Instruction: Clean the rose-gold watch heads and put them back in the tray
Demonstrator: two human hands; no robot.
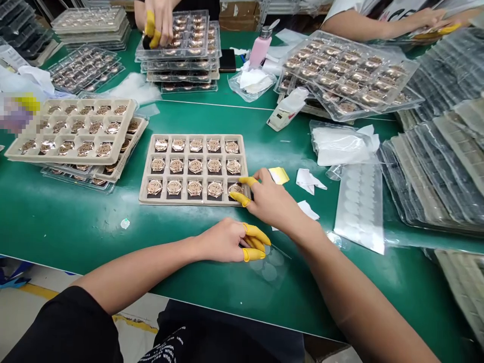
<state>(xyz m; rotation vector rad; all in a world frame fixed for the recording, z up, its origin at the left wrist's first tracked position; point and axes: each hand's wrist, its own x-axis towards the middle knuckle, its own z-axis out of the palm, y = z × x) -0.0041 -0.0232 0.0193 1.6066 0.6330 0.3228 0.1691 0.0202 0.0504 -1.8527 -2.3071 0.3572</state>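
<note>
The green tabletop point(83, 217) carries everything. A stack point(60, 159) of trays bearing watches stands at its left. The tray point(192, 203) lies flat before the person, all fifteen pockets holding a watch: none is left to fill. A pale strip point(359, 206) lies further right. The right hand point(273, 200) is at the tray's near right corner, thumb and finger parted; whether its grip is closed on the corner watch point(235, 187), I cannot tell. The left hand point(229, 241) curls at the edge of a clear sheet point(279, 276); its grip is unclear too. Several discs point(269, 273) remain on the sheet; whether the watches bear any cannot be made out. Work on the corner watch looks unfinished.
</note>
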